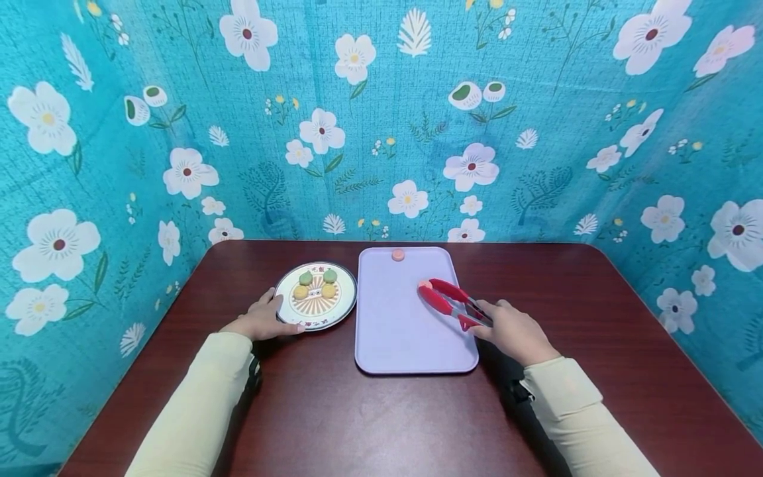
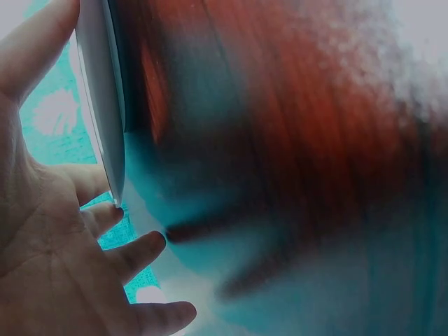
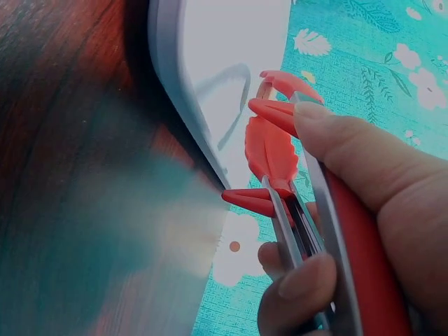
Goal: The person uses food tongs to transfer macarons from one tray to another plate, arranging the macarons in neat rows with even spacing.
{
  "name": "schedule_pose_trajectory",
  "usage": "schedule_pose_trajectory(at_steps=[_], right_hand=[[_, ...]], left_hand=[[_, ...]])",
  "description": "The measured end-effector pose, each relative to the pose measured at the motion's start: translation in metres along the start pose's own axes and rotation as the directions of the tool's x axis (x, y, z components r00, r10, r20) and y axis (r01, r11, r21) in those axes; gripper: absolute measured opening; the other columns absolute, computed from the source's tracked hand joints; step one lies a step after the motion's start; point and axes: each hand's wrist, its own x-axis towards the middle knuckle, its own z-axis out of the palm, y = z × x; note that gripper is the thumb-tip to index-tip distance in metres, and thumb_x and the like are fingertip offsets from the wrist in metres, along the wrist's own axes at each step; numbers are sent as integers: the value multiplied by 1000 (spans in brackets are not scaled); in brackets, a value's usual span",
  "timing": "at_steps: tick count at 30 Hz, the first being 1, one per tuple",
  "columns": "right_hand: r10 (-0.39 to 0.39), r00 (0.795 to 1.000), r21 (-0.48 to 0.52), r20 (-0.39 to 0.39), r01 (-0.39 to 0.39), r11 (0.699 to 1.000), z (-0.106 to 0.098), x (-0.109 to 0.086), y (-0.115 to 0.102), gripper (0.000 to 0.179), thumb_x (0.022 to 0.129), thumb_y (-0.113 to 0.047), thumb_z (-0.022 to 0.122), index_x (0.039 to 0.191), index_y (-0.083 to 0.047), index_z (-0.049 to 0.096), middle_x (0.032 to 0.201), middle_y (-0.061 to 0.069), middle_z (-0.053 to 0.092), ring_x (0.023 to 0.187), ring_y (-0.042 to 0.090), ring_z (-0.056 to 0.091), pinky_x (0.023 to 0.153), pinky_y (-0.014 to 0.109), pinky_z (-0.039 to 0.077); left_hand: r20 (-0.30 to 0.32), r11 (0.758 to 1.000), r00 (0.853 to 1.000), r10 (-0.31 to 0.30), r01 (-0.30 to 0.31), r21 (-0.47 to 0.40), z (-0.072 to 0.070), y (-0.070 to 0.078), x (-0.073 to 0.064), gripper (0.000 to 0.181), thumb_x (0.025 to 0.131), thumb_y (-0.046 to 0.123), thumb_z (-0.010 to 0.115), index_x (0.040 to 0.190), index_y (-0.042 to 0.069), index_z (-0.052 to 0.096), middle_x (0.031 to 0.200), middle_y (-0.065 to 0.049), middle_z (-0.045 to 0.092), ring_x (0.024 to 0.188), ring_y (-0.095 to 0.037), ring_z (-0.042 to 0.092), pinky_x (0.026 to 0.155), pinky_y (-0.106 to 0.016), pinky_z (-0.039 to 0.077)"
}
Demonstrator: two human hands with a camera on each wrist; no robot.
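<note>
On the left of the table lies a white round plate (image 1: 288, 311) with a printed pattern. It carries two small green round pieces (image 1: 330, 276) and two yellow ones (image 1: 328, 290). My left hand (image 1: 262, 319) touches its left rim, with the thumb along the front edge and the fingers spread. My right hand (image 1: 517, 331) grips red-tipped metal tongs (image 1: 441, 300) over the lilac tray (image 1: 396, 331). A small pink piece (image 1: 424, 284) shows at the tong tips; whether they pinch it I cannot tell. Another pink round piece (image 1: 398, 254) lies at the tray's far edge.
The dark brown wooden table (image 1: 381, 424) carries the plate and tray side by side, close together. A turquoise flowered cloth (image 1: 381, 132) hangs behind the table and along both sides.
</note>
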Motion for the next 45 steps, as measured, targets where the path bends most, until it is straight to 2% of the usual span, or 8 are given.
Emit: schedule_pose_trajectory(at_steps=[9,17,25,31,45], right_hand=[[-42,999,-2,-28,42,999,-4,3,-2,75,75,-35,82,137,-3,53,89,14,58,65,19,51,48,29,48],[-48,999,-6,-27,47,999,-9,7,-5,75,76,-37,81,137,-3,53,90,14,57,63,19,50,48,30,46],[-73,996,-25,-59,72,997,-10,11,-9,72,76,-37,81,135,-4,55,88,14,57,61,19,50,48,31,45],[-75,996,-18,-58,74,997,-13,12,-14,73,76,-36,82,136,-4,54,91,15,58,62,19,51,48,29,46],[-87,995,13,-57,88,996,-19,16,-32,72,78,-36,80,137,-4,53,92,14,57,64,19,52,50,29,47]], left_hand=[[4,1000,1000,4,-4,-7,2,1,0,117,73,63,71,153,0,15,157,-25,3,138,-49,14,104,-74,14],[-5,1000,1000,-7,7,-3,1,2,-1,116,72,63,71,153,2,15,158,-24,4,137,-48,15,104,-74,17],[-1,1000,1000,-2,2,-1,0,2,-2,115,73,62,71,153,1,16,157,-25,4,137,-49,15,104,-73,18],[0,1000,1000,11,-11,2,-1,2,0,114,75,61,71,152,-1,15,157,-26,2,137,-50,14,104,-74,14],[-7,1000,1000,-3,3,4,-2,4,-2,113,74,60,72,153,1,16,157,-25,4,136,-49,16,103,-74,19]])
